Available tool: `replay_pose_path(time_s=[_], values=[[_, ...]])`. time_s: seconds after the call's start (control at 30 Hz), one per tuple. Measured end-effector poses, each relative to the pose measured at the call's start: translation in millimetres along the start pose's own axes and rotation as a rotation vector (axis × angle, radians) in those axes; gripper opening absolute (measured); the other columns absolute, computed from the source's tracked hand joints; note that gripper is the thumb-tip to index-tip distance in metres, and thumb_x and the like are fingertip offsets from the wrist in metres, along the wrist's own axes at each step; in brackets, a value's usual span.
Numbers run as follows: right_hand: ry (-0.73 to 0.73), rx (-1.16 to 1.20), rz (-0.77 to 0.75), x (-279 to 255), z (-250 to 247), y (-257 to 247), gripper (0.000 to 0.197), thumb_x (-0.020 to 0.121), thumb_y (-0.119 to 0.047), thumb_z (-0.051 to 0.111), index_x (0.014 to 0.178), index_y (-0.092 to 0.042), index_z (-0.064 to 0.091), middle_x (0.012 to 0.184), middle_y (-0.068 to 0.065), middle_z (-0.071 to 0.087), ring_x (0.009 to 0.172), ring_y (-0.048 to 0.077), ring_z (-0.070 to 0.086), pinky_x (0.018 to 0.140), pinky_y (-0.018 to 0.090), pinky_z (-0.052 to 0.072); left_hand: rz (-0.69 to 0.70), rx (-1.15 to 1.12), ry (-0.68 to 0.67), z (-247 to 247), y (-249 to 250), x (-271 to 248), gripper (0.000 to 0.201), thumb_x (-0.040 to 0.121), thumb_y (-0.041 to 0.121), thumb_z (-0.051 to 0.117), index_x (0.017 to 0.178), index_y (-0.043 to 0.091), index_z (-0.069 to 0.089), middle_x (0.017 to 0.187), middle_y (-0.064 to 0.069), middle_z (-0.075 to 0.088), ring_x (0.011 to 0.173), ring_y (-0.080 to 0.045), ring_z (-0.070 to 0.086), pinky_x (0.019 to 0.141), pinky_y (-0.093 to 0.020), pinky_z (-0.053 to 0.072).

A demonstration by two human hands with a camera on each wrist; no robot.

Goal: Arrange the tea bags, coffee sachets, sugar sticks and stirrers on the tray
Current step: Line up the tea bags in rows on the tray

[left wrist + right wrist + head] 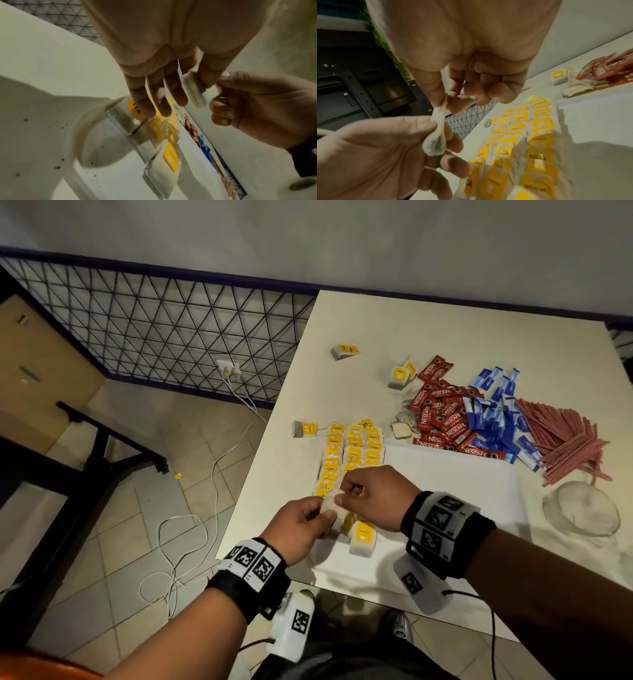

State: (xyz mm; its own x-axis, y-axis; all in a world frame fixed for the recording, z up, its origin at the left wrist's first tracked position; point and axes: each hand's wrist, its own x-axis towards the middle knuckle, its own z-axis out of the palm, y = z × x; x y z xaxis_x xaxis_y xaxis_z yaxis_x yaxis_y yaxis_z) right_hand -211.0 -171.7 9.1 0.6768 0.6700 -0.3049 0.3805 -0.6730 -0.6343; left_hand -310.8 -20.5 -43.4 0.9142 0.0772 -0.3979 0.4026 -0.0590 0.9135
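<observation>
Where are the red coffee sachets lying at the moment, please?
In the head view the red coffee sachets lie heaped on the table beyond the tray, between loose tea bags and blue sugar sticks.

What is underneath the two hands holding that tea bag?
Below the left hand and right hand, which pinch one tea bag, lie rows of yellow-tagged tea bags on the white tray. The hands cover some.

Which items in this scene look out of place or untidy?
Stray tea bags lie on the table apart from the neat rows. A yellow tag lies on the floor. Dark specks dot the surface near the tray's corner.
</observation>
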Motion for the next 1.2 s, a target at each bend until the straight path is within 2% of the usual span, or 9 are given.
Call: replay_pose_path(time_s=[0.13, 0.23, 0.3, 0.4, 0.53, 0.7, 0.87, 0.97, 1.2], values=[[-0.001, -0.019, 0.023, 3, -2, -3, 0.019, 0.091, -0.036, 0.058, 0.076, -0.023, 0.058, 0.073, -0.01, 0.055, 0.071, 0.009, 0.05, 0.059, 0.02, 0.034, -0.01, 0.046, 0.006, 0, 0, 1, 0.018, 0.097, 0.004, 0.053, 0.084, 0.01, 0.063, 0.068, 0.002, 0.065, 0.062, -0.011, 0.063, 0.068, -0.028, 0.05], [0.026, -0.031, 0.062, 2, 0, -6, 0.028, 0.092, -0.035, 0.055, 0.067, -0.023, 0.05, 0.067, -0.008, 0.052, 0.067, 0.011, 0.048, 0.057, 0.023, 0.033, 0.018, 0.051, 0.121, 4, 0, 2, 0.011, 0.087, 0.018, 0.068, 0.089, 0.025, 0.059, 0.08, 0.004, 0.069, 0.071, -0.015, 0.067, 0.073, -0.04, 0.056], [0.058, -0.013, 0.091, 3, 2, -8, 0.035, 0.092, -0.034, 0.054, 0.06, -0.023, 0.044, 0.064, -0.007, 0.051, 0.065, 0.013, 0.047, 0.057, 0.027, 0.033, 0.126, 0.278, 0.263, 5, -2, 0, 0.035, 0.072, 0.034, 0.079, 0.09, 0.033, 0.049, 0.093, 0.009, 0.058, 0.084, -0.009, 0.06, 0.078, -0.028, 0.053], [0.085, 0.04, 0.112, 3, 5, -15, 0.035, 0.091, -0.035, 0.055, 0.059, -0.024, 0.046, 0.063, -0.009, 0.051, 0.062, 0.004, 0.046, 0.055, 0.022, 0.033, 0.358, 0.599, 0.363, 14, 5, -3, 0.038, 0.068, 0.051, 0.07, 0.085, 0.026, 0.045, 0.09, 0.008, 0.049, 0.083, -0.009, 0.051, 0.071, -0.021, 0.043], [0.139, 0.112, 0.088, -1, -2, -19, 0.023, 0.083, -0.037, 0.065, 0.067, -0.026, 0.053, 0.069, -0.009, 0.055, 0.065, 0.005, 0.05, 0.058, 0.022, 0.037, 0.404, 0.563, 0.41, 12, 8, 0, 0.038, 0.081, 0.044, 0.046, 0.085, 0.012, 0.064, 0.085, -0.001, 0.064, 0.08, -0.02, 0.061, 0.071, -0.027, 0.047], [0.106, -0.041, -0.141, -2, -12, -9, 0.027, 0.08, -0.031, 0.072, 0.105, -0.024, 0.064, 0.099, -0.006, 0.055, 0.089, 0.008, 0.049, 0.08, 0.024, 0.04, 0.241, 0.384, 0.181, -5, 20, 2, 0.014, 0.088, 0.023, 0.067, 0.075, 0.021, 0.063, 0.075, 0.001, 0.068, 0.068, -0.007, 0.063, 0.066, -0.027, 0.052], [-0.039, -0.168, -0.053, 3, -1, -1, 0.015, 0.09, -0.034, 0.06, 0.1, -0.025, 0.068, 0.097, -0.007, 0.066, 0.092, 0.015, 0.057, 0.078, 0.027, 0.043, 0.07, 0.498, 0.013, -11, 9, 6, 0.026, 0.088, 0.021, 0.068, 0.066, 0.011, 0.057, 0.07, -0.001, 0.059, 0.062, -0.004, 0.055, 0.064, -0.022, 0.042], [-0.161, -0.222, 0.033, 2, 15, 6, 0.019, 0.092, -0.034, 0.056, 0.103, -0.024, 0.068, 0.105, -0.004, 0.066, 0.099, 0.017, 0.057, 0.079, 0.027, 0.043, -0.005, 0.769, -0.046, -6, -2, 9, 0.028, 0.088, 0.026, 0.066, 0.068, 0.01, 0.055, 0.076, -0.004, 0.053, 0.07, -0.017, 0.05, 0.064, -0.029, 0.036], [-0.238, -0.295, 0.157, 5, 42, 17, 0.018, 0.091, -0.036, 0.053, 0.096, -0.024, 0.066, 0.105, -0.003, 0.065, 0.102, 0.021, 0.058, 0.082, 0.029, 0.046, -0.014, 1.216, -0.124, 9, -18, 13, 0.022, 0.088, 0.037, 0.058, 0.084, 0.017, 0.066, 0.093, -0.007, 0.067, 0.09, -0.03, 0.061, 0.073, -0.031, 0.044]])
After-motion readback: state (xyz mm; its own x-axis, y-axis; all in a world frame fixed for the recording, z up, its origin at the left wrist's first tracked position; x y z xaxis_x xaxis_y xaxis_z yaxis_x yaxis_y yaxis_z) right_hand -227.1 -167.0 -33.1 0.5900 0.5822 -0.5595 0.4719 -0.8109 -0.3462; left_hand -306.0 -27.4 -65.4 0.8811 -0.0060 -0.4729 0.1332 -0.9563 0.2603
